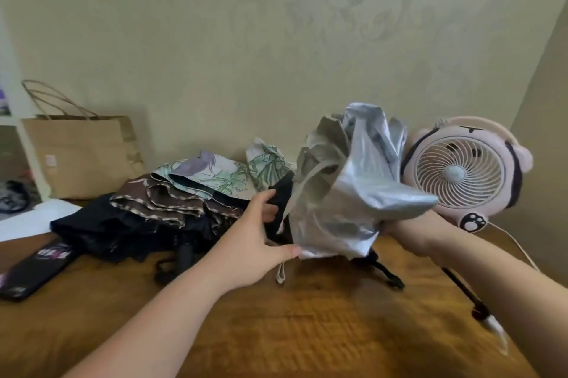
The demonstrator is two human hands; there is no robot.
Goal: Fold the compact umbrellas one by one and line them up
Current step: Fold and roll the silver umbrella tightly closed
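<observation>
Silver-coated fabric, thin and crinkly: the silver compact umbrella [347, 193] is held up between both hands, just above the brown wooden table [307, 331]. Its canopy is loose and not yet rolled, with black lining showing on the left-hand side.

- The left hand [258, 239] is spread wide along the canopy edge. The thumb is pressed to the lower hem and the fingers are hooked into the black lining above.
- The right hand [402, 231] is mostly hidden behind the canopy. Its finger state cannot be told, though support from that side is likely.

Handling, as judged:
- The whole thing is light.
- The cloth is soft and the coating probably slippery, so a flat press will slide.
- The ribs are thin and stiff and could bend if crushed.

Best hold:
- One hand should take the black handle end [387, 273] hanging below the right hand.
- Panels should be pulled out by the hems between ribs, then wrapped.
- The grey closing strap [280, 273] dangles just under the left thumb, within easy reach for fastening.

The heap of brown, floral and black unfolded umbrellas [172, 202] lies just beyond the left hand. A pink round desk fan [461, 171] stands just behind the right hand, so snagging is possible.
</observation>
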